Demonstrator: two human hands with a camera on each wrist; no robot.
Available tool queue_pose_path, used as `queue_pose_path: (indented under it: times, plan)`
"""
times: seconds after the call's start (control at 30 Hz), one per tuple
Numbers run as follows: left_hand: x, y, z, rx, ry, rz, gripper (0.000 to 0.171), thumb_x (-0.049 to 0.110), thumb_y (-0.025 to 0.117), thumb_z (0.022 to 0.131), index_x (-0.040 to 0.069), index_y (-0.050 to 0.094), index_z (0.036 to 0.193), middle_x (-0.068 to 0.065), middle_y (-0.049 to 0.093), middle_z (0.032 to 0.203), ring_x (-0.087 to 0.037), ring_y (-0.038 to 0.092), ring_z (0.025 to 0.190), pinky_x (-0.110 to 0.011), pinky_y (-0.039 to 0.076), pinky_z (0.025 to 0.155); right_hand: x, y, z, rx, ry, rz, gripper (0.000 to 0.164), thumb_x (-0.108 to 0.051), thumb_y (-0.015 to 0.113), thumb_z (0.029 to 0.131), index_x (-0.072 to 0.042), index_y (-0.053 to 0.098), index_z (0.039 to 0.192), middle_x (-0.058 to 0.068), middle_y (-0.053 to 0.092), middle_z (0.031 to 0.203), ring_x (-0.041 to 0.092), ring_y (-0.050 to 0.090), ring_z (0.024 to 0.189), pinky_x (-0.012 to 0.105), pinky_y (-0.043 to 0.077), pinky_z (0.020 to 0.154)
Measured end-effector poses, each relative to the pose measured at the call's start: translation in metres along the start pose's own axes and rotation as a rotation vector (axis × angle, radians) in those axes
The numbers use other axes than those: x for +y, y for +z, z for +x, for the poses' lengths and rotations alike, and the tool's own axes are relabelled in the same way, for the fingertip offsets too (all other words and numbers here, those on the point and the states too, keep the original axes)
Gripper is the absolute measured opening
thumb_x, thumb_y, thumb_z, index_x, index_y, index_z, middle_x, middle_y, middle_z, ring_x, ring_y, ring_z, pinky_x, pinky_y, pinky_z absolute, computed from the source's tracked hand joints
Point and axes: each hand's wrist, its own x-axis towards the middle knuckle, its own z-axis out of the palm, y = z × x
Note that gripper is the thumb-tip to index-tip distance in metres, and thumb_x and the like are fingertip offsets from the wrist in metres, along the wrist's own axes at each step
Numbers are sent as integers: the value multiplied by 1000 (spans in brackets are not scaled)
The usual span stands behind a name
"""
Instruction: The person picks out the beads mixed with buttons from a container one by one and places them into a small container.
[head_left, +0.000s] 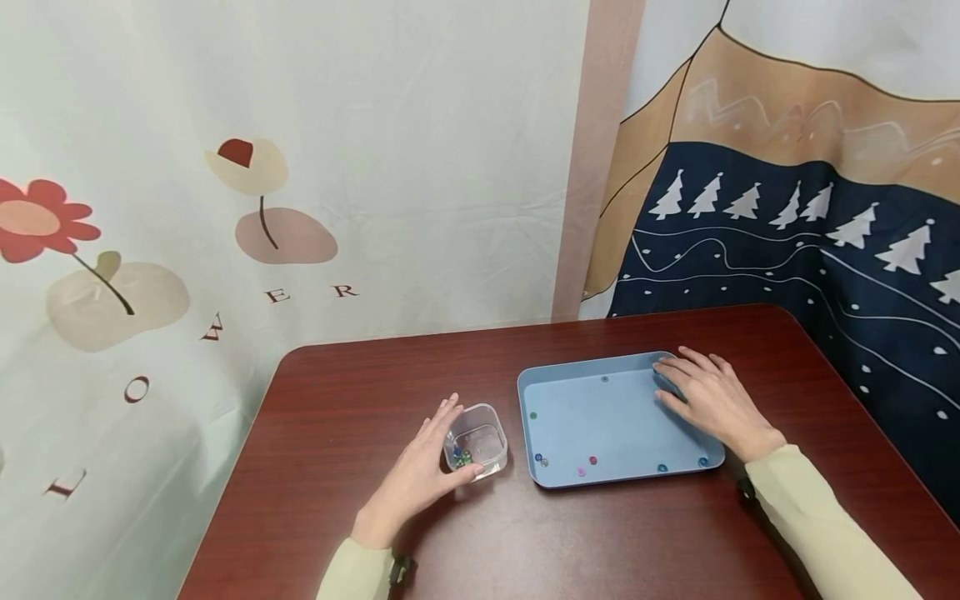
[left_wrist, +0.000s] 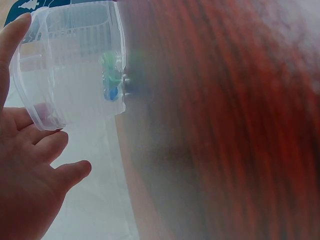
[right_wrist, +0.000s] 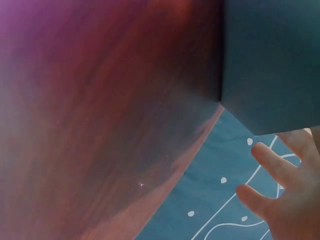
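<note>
My left hand [head_left: 412, 479] holds a small clear plastic box [head_left: 491, 442] across its top, thumb at the near side and fingers at the far left rim. Several green and blue bead-like pieces [head_left: 463, 457] lie in the bottom of the box, and show through its wall in the left wrist view. To the right lies a shallow blue tray [head_left: 622, 421]. Over its right end rests my right hand [head_left: 712, 404], fingers spread and relaxed about the far right corner. Scattered in the tray are several small round pieces, among them a red one [head_left: 593, 460] and a green one [head_left: 533, 415].
Both things stand on a dark red wooden table [head_left: 337, 433] with rounded corners. Behind it hangs a pale curtain [head_left: 420, 167] with flower prints, and at the right a dark blue cloth [head_left: 750, 250] with white trees.
</note>
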Motion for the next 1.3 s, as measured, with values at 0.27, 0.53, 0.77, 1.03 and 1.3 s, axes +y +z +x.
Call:
queue_pose_path:
  times: [0.27,0.53,0.77,1.03,1.3]
  plan:
    - [1,0,-1,-2,-3,-4,93,47,83,85,5,42,157,-10,31,168,-29,25,156,-58,23,124,3,2,7,-50,20,-19,44,-25,76,93,-3,70,130,21,67,131,46,46,135,77,34,106]
    - [2,0,0,-12,-20,9,94,47,83,84,6,41,158,-8,30,169,-24,23,156,-55,23,125,7,5,12,-45,13,-29,39,-18,78,92,-3,72,127,20,70,127,46,50,133,77,37,106]
    - [3,-1,-1,-16,-33,4,93,46,84,84,6,41,157,-4,28,170,-21,21,157,-54,21,126,6,5,14,-87,31,-5,38,-15,76,93,-2,71,128,21,68,128,47,49,134,78,35,106]
    - [4,-2,-1,-20,-40,16,94,46,84,84,6,41,158,-5,29,170,-21,21,157,-53,22,126,4,6,14,-101,20,0,36,-9,74,93,-2,71,127,21,68,128,46,51,131,79,35,104]
    - [2,-1,0,-14,-24,14,93,44,85,84,5,42,157,-8,30,169,-25,23,156,-55,23,125,4,6,15,-128,44,11,37,-8,75,93,-2,70,129,21,67,130,47,49,133,80,32,106]
